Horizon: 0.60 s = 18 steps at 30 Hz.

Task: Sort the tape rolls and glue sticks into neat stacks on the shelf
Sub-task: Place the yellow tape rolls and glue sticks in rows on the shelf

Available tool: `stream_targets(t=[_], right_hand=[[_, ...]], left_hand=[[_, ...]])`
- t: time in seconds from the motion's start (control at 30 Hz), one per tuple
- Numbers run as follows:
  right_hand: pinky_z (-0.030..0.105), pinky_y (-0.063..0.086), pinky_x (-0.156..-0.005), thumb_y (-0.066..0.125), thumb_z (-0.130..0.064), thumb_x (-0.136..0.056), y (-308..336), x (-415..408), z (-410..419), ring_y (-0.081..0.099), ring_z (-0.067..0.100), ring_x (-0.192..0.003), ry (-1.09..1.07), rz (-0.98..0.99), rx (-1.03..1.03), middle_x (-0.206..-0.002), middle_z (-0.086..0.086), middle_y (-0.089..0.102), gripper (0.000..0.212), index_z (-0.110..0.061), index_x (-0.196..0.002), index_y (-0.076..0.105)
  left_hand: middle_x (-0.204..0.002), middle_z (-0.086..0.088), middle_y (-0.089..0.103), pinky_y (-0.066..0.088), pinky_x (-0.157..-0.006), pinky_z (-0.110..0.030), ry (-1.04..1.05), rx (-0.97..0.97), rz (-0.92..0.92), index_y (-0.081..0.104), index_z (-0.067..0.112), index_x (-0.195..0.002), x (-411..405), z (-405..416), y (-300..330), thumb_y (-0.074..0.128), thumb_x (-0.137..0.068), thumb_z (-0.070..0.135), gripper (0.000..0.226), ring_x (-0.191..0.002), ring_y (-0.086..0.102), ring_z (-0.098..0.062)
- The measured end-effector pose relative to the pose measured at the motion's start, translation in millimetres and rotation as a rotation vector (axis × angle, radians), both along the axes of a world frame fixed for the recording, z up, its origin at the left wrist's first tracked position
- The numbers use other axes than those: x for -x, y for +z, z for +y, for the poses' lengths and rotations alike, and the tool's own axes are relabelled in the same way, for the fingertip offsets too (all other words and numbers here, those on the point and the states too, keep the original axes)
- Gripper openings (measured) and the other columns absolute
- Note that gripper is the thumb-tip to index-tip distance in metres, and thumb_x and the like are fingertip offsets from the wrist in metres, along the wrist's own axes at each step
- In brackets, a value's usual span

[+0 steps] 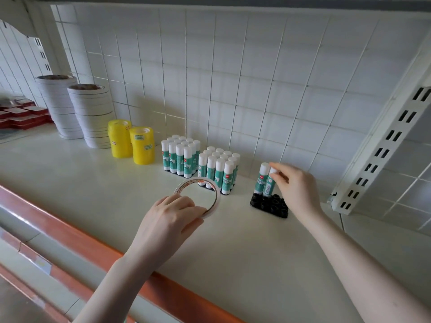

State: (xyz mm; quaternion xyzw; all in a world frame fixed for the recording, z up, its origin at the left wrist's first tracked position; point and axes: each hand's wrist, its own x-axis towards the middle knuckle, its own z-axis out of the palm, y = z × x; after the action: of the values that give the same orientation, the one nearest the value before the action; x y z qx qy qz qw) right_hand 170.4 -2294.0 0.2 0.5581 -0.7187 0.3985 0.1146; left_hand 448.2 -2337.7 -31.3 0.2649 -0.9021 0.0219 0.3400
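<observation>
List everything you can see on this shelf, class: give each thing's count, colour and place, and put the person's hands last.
White tape stacks: two, white, rear left.
Yellow tape stacks: two, yellow, right of the white stacks.
Full glue stick trays: two, white-capped green sticks, centre.
Black tray: one, mostly unfilled, right; two glue sticks stand in it.
Tape roll: one, white, thin, front centre.
Red boxes: several, far left.
Left hand: holds the tape roll.
Right hand: pinches a glue stick's cap.
</observation>
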Motion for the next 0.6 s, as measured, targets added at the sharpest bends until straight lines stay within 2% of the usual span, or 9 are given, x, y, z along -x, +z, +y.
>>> stream_targets(t=[0.13,0.2,0.27,0.33,0.4,0.5,0.6], right_hand=[[0.022,0.035,-0.069,0.062,-0.009,-0.088,-4.2,1.5,-1.3,0.064,0.028,-0.094,0.031,-0.011,-0.002,-0.108,0.008,0.069,0.029,-0.008,-0.116,0.066],[0.026,0.040,-0.080,0.059,-0.020,-0.090,0.7,1.4,-3.0,0.060,0.028,-0.105,0.035,0.075,0.044,-0.118,0.010,0.064,0.032,-0.006,-0.119,0.063],[0.030,0.040,-0.085,0.048,-0.031,-0.090,10.0,-3.7,-5.3,0.059,0.031,-0.102,0.051,0.194,0.110,-0.113,0.011,0.064,0.039,-0.004,-0.113,0.064],[0.028,0.039,-0.080,0.043,-0.031,-0.088,18.9,-14.6,-8.4,0.060,0.030,-0.091,0.083,0.253,0.163,-0.102,0.009,0.065,0.040,-0.004,-0.105,0.066],[0.030,0.043,-0.074,0.048,-0.026,-0.088,23.6,-31.8,-13.4,0.061,0.029,-0.082,0.110,0.276,0.186,-0.094,0.008,0.066,0.031,-0.005,-0.099,0.068],[0.032,0.047,-0.066,0.056,-0.014,-0.081,19.7,-65.5,-28.3,0.063,0.029,-0.075,0.165,0.334,0.195,-0.083,0.005,0.067,0.015,-0.008,-0.087,0.068],[0.032,0.047,-0.060,0.056,-0.017,-0.079,10.6,-104.2,-51.5,0.063,0.028,-0.070,0.223,0.360,0.143,-0.079,0.002,0.066,0.014,-0.012,-0.082,0.068]], left_hand=[[-0.077,0.009,0.059,0.044,-0.064,-0.026,0.012,0.005,-0.003,0.071,0.024,-0.091,-2.1,-1.0,1.6,0.048,-0.087,0.035,0.025,-0.071,0.053,-0.013],[-0.078,0.009,0.059,0.043,-0.065,-0.025,0.022,0.012,-0.006,0.071,0.024,-0.091,-6.0,-2.3,4.4,0.049,-0.087,0.035,0.025,-0.072,0.053,-0.013],[-0.077,0.009,0.059,0.042,-0.065,-0.024,0.035,0.024,-0.014,0.070,0.024,-0.090,-13.3,-5.4,9.5,0.049,-0.087,0.035,0.025,-0.072,0.053,-0.013],[-0.076,0.009,0.058,0.039,-0.066,-0.021,0.052,0.047,-0.027,0.070,0.024,-0.089,-23.3,-10.5,16.6,0.049,-0.086,0.035,0.024,-0.072,0.052,-0.012],[-0.076,0.009,0.058,0.037,-0.067,-0.020,0.066,0.067,-0.034,0.070,0.024,-0.088,-36.1,-18.0,24.5,0.049,-0.086,0.036,0.025,-0.072,0.052,-0.011],[-0.075,0.009,0.059,0.038,-0.066,-0.021,0.099,0.082,-0.032,0.071,0.023,-0.087,-62.5,-33.7,34.7,0.049,-0.084,0.036,0.025,-0.072,0.052,-0.011],[-0.075,0.010,0.059,0.037,-0.066,-0.021,0.133,0.097,-0.027,0.071,0.023,-0.088,-96.3,-55.0,41.1,0.050,-0.083,0.037,0.025,-0.072,0.052,-0.012]])
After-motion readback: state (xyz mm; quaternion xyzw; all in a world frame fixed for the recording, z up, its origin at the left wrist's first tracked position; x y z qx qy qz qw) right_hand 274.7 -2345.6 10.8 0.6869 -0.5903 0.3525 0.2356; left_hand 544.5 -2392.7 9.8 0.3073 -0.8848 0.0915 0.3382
